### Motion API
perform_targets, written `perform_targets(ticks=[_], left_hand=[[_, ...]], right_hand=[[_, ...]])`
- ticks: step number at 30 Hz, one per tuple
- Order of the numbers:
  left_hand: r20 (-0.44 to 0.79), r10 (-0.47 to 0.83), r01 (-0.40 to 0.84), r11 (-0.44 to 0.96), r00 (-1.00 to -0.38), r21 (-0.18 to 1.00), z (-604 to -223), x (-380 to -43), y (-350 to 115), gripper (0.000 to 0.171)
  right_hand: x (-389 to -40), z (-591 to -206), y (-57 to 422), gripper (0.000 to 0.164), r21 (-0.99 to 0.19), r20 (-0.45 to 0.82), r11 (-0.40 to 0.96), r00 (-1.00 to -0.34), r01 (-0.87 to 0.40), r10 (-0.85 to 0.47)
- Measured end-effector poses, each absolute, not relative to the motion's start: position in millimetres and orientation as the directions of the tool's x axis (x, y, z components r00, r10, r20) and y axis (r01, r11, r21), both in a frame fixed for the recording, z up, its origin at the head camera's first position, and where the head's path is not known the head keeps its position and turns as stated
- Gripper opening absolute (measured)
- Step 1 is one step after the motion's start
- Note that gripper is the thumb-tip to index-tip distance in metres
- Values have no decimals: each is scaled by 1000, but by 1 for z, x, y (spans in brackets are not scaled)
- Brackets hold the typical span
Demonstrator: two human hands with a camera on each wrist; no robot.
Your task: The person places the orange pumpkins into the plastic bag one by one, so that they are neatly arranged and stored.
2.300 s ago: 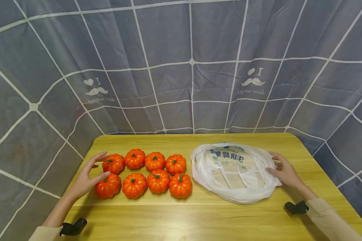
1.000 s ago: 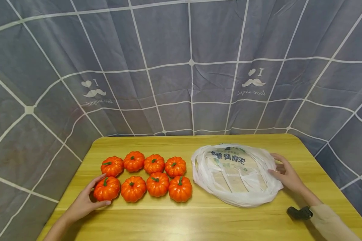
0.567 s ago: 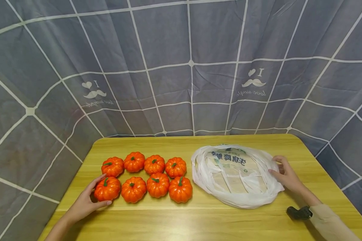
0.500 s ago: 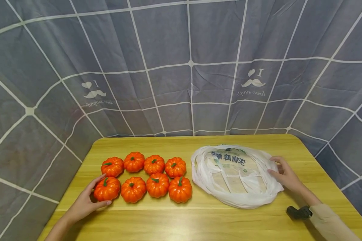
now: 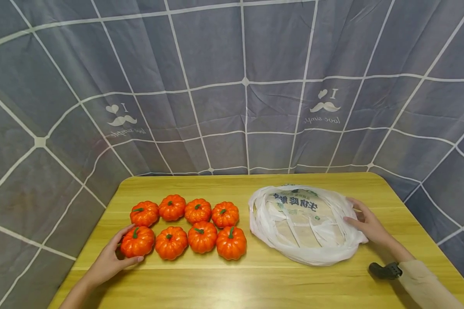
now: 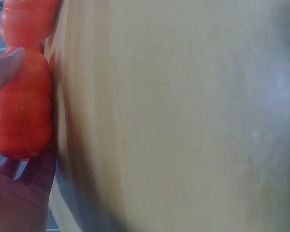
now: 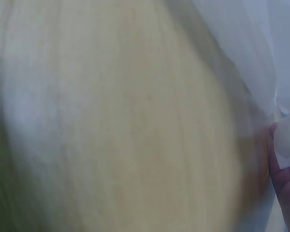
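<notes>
Small orange pumpkins with green stems stand in two rows on the left half of the table. My left hand [image 5: 107,262] holds the front-left pumpkin [image 5: 138,243], its thumb on the near side and fingers on the far left side. The left wrist view shows the thumb and fingers on opposite sides of that pumpkin [image 6: 21,106]. To the right of the rows lies a white plastic bag [image 5: 307,253], its wide mouth spread round and facing up, dark print inside. My right hand [image 5: 369,223] grips the bag's right edge; its fingertips are partly hidden by the plastic.
Under everything is a yellow wood-grain table [image 5: 232,285]. A grey curtain [image 5: 216,107] with white grid lines encloses its back and sides. Other pumpkins [image 5: 171,243] stand close beside the held one. A black strap device [image 5: 384,271] sits on my right wrist.
My left hand has come nearer, from beside both left-end pumpkins to round the front-left one, then stayed. The bag has shifted slightly right, with my right hand still on its edge.
</notes>
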State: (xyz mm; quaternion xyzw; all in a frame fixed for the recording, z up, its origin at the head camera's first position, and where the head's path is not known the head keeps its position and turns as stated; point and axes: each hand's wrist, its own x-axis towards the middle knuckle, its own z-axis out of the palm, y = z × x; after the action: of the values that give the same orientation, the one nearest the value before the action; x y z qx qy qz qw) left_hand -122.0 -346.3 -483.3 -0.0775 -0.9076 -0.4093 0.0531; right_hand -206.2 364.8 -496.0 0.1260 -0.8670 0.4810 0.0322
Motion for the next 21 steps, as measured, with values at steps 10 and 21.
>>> perform_targets(ticks=[10,21], left_hand=[[170,73,174,666,-983,725,-479,-120,-344,86],[124,-5,84,705,-992,704,-474,-114,-342,84]], right_hand=[[-205,-493,366,67,-807,165,546,-973,-226,-160],[-204,-493,368,68,-780,170,583,-973,-228,-154]])
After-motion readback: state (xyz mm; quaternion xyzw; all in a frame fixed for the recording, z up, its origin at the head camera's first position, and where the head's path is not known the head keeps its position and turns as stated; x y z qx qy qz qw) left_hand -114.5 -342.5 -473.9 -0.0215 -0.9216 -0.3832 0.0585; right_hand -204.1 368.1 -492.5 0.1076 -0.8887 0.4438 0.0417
